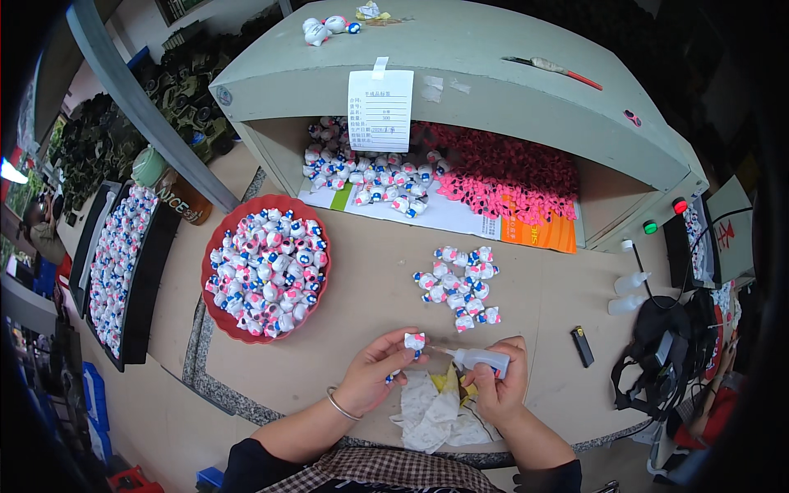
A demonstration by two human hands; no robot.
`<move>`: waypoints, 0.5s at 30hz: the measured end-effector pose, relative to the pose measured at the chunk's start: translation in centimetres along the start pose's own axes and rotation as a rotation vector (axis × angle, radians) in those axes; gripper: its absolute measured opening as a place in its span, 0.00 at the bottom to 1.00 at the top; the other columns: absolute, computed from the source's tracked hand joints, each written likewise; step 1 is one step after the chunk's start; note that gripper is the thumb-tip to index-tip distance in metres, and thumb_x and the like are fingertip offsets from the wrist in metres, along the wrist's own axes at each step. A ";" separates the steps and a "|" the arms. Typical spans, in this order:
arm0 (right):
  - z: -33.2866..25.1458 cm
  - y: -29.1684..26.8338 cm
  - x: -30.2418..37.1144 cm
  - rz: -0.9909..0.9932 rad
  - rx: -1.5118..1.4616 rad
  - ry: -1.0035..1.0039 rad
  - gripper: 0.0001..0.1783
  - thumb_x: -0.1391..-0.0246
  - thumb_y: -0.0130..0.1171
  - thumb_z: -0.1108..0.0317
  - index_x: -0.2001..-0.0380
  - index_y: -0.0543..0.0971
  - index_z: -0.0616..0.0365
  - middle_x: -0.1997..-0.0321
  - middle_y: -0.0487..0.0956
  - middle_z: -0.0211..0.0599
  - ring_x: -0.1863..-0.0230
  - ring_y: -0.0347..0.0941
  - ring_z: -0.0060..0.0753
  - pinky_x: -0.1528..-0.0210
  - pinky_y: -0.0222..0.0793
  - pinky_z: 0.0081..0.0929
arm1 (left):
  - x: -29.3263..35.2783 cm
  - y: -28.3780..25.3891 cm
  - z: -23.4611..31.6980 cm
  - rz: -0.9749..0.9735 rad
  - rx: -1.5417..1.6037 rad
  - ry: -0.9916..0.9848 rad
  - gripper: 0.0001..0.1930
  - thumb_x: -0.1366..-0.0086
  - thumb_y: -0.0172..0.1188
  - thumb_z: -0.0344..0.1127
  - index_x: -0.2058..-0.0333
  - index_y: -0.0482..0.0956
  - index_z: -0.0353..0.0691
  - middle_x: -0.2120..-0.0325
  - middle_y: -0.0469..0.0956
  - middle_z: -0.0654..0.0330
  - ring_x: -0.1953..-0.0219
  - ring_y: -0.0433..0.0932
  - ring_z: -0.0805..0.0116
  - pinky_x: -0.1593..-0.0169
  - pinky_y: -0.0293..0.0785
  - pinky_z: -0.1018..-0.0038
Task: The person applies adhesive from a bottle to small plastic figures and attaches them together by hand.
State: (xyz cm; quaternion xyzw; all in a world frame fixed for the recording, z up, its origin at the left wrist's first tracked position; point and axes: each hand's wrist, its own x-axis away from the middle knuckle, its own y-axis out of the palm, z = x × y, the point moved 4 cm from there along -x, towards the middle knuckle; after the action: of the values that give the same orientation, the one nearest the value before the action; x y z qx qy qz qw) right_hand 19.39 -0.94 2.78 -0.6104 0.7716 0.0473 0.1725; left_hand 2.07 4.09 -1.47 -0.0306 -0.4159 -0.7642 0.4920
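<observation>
A: How is the light on the tabletop (370, 271)?

B: Fairly bright and even, with soft shadows.

A: Any dim patches?

B: Inside the cabinet (468, 70) — its back sinks into shade — and the upper right beyond it falls nearly black.

A: Glare?

B: A white lamp (12, 171) burns out at the far left; a red light (680, 205) and a green light (650, 227) glow at the right.

A: Sharpness?

B: The left hand (382, 366) and right hand (503, 386) look reasonably crisp. Toward the dark, rounded rim, straight edges bow and small detail turns murky.
</observation>
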 end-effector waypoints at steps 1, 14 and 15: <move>0.1 0.0 0.0 -0.010 0.022 -0.010 0.11 0.50 0.48 0.75 0.64 0.60 0.66 0.66 0.59 0.42 0.82 0.68 0.23 0.83 0.66 0.16 | 0.0 0.0 0.0 -0.001 0.000 -0.001 0.16 0.42 0.51 0.31 0.53 0.67 0.43 0.57 0.70 0.58 0.60 0.73 0.72 0.77 0.65 0.88; 0.1 0.2 0.0 -0.009 0.054 -0.061 0.10 0.50 0.47 0.76 0.66 0.60 0.67 0.66 0.57 0.43 0.83 0.69 0.23 0.86 0.66 0.16 | 0.3 0.4 0.0 -0.002 0.041 -0.059 0.16 0.42 0.52 0.32 0.53 0.68 0.44 0.57 0.71 0.60 0.59 0.72 0.74 0.75 0.63 0.88; -0.2 0.3 0.0 -0.010 0.054 -0.060 0.10 0.50 0.47 0.76 0.66 0.60 0.67 0.66 0.57 0.43 0.83 0.69 0.23 0.86 0.66 0.16 | 0.4 0.5 0.0 -0.005 0.041 -0.070 0.16 0.42 0.52 0.32 0.53 0.68 0.44 0.57 0.71 0.60 0.58 0.72 0.74 0.75 0.63 0.89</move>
State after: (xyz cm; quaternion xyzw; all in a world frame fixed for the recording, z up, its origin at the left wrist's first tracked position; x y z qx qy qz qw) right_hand 19.09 -0.94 2.89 -0.6076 0.7641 0.0440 0.2122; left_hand 2.25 3.72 -1.03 -0.0464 -0.4485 -0.7552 0.4758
